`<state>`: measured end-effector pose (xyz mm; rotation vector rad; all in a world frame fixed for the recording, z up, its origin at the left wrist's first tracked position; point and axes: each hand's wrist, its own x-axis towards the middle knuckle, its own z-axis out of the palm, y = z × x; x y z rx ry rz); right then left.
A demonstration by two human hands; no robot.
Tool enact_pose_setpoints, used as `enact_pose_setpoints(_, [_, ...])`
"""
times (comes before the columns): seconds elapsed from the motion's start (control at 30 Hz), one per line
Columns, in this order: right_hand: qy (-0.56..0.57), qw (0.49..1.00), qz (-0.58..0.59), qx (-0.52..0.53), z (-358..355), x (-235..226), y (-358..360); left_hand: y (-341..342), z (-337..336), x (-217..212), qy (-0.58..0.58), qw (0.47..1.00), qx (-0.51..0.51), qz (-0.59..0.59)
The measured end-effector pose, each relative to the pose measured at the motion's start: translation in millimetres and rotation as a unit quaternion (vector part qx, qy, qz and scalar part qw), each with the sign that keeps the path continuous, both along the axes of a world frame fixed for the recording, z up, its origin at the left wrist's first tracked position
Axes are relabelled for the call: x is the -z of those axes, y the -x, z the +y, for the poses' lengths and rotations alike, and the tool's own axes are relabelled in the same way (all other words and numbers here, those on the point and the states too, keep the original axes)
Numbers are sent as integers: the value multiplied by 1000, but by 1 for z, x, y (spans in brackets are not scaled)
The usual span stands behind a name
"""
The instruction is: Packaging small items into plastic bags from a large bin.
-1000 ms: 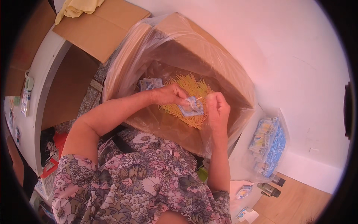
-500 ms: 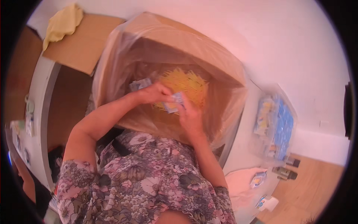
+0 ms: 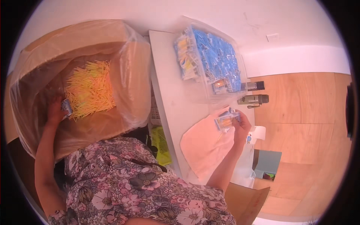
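Deep in the plastic-lined cardboard box (image 3: 131, 80) at left, my left hand (image 3: 56, 109) is closed on a small blue-and-white striped packet (image 3: 66, 108); part of its grip is in shadow. Beside that hand lies a heap of thin yellow sticks (image 3: 92, 90). My right hand (image 3: 243, 125) reaches over the white table and pinches a clear small packet (image 3: 225, 120) with blue edging and orange-yellow contents. Whether it is one packet or a few stacked, I cannot tell. A pink cloth (image 3: 198, 144) lies just below it.
Behind my right hand stands a clear plastic bin (image 3: 210, 60) full of blue-striped packets. Two dark bottles (image 3: 254, 100) lie beside it. A white roll (image 3: 258, 134) is at the edge of the white table (image 3: 165, 63). A green basket (image 3: 160, 146) sits below.
The view has swung right. My hands, together on a packet over the box before, are now apart: the left stays in the box, while the right is over the pink cloth with packaging.
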<state>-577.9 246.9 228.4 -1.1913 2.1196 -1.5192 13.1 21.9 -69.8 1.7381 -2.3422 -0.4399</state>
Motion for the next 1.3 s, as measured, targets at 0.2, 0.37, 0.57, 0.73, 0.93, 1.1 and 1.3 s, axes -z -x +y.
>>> enact_pose_setpoints(0.2, [-243,944,186,121,53,68,92,-3,-10,25,-46,995,-45,80])
enact_pose_setpoints(0.37, [-134,874,434,170,45,76,80,-27,-2,44,-58,988,-135,42])
enact_pose_setpoints(0.57, [42,830,550,84,2,35,22,-5,-6,14,-101,988,-118,-16])
enact_pose_setpoints(0.73, [129,854,496,-86,-76,20,-132,11,-11,-5,-93,982,-147,78])
enact_pose_setpoints(0.93, [-25,849,219,-481,-165,85,-331,6,-14,-46,-261,884,-112,372])
enact_pose_setpoints(1.1, [-180,800,329,-469,-216,166,-387,17,-15,-61,-289,781,-7,554])
enact_pose_setpoints(1.3, [-185,852,98,-480,-220,206,-378,15,-11,-59,-319,712,-34,625])
